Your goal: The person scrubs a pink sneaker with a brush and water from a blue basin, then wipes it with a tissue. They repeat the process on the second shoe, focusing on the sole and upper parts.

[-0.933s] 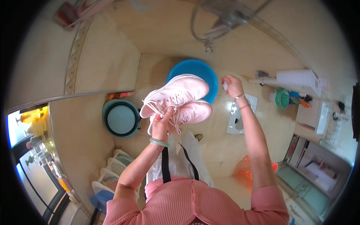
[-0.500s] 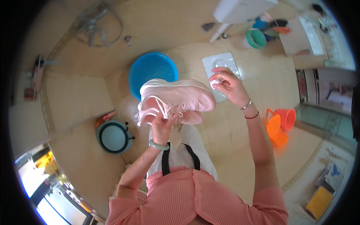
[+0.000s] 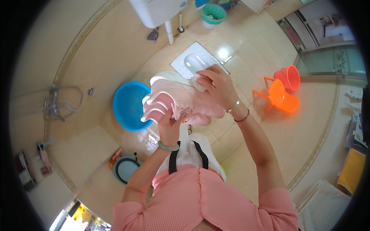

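Observation:
In front of my body, a pair of pale pink sneakers with white soles and laces is held up together, toes to the right. My left hand is closed round the shoes near their tongues and laces, from below. Bent over the upper shoe's toe end, my right hand pinches a small white wad, perhaps a wipe or tissue. The wad touches the edge of the white sole. My right fingers hide part of the toe.
A blue basin stands on the tiled floor at left, a grey-blue basin nearer. Beyond the shoes is a white squat toilet. An orange chair and red bucket stand at right. A green-lined bin is at the back.
My right hand has moved left with the white wad, from beside the shoes onto the upper shoe's sole edge. My left hand keeps its grip. The view has turned toward the right.

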Tool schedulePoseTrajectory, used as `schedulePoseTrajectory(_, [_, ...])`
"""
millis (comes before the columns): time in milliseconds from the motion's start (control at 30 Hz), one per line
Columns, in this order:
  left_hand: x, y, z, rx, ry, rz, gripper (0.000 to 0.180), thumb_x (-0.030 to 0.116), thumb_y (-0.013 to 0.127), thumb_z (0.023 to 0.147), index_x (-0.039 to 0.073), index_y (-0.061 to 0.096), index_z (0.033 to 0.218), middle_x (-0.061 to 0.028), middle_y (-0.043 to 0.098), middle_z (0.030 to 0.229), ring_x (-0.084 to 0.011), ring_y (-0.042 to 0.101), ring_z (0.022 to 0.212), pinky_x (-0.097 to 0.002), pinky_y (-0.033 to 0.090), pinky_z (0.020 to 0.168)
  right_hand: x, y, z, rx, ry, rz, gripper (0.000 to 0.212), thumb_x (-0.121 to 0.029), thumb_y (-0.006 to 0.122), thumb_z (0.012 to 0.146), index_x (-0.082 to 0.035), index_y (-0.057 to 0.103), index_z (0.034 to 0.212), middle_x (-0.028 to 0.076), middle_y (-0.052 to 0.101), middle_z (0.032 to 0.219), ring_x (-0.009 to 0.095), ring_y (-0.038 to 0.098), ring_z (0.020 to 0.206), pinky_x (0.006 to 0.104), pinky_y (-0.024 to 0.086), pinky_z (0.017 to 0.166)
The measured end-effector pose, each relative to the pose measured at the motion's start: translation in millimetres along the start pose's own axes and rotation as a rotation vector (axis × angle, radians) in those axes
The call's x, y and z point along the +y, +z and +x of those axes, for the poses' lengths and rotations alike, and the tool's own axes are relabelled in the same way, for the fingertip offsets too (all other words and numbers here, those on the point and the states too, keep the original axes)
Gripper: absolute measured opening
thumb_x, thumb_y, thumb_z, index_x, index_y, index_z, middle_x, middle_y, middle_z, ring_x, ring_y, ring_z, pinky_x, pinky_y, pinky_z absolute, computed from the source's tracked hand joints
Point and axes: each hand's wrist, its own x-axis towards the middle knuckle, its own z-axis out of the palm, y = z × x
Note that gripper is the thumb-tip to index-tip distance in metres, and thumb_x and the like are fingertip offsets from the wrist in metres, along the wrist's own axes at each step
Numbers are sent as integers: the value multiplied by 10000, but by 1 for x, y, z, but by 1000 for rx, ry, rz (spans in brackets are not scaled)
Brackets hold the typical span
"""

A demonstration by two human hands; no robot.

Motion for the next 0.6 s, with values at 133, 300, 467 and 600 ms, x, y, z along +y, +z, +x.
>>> schedulePoseTrajectory(133, [14, 33, 41, 11, -136, -98, 193, 11, 689, 879, -43, 629, 1055, -62, 675, 961, -102, 637, 836, -238, 516, 721, 34, -50, -22, 109, 147, -94, 198, -97, 714, 830, -15, 665, 1004, 106, 603, 918, 228, 608, 746, 321, 498, 661])
schedulePoseTrajectory(300, [20, 82, 94, -123, -143, 19, 193, 53, 709, 877, -28, 641, 1038, -48, 681, 906, -74, 615, 787, -230, 495, 686, 92, -114, -54, 196, 363, -224, 192, -75, 720, 834, -13, 662, 1005, 75, 611, 888, 165, 596, 686, 273, 484, 609])
schedulePoseTrajectory(467, [43, 142, 146, -322, -209, 187, 150, 89, 731, 867, -6, 648, 946, -15, 674, 815, -56, 577, 710, -227, 459, 627, 94, -147, 15, 401, 267, -93, 195, -70, 730, 824, -44, 663, 1006, 57, 619, 921, 148, 591, 690, 271, 491, 595])
schedulePoseTrajectory(600, [24, 190, 171, -428, -61, 204, 177, 166, 739, 875, 31, 690, 979, -21, 702, 845, -40, 590, 667, -177, 422, 549, 113, -161, 70, 354, 136, -142, 193, -74, 707, 822, -65, 663, 1010, 117, 610, 1000, 260, 641, 866, 356, 543, 725])
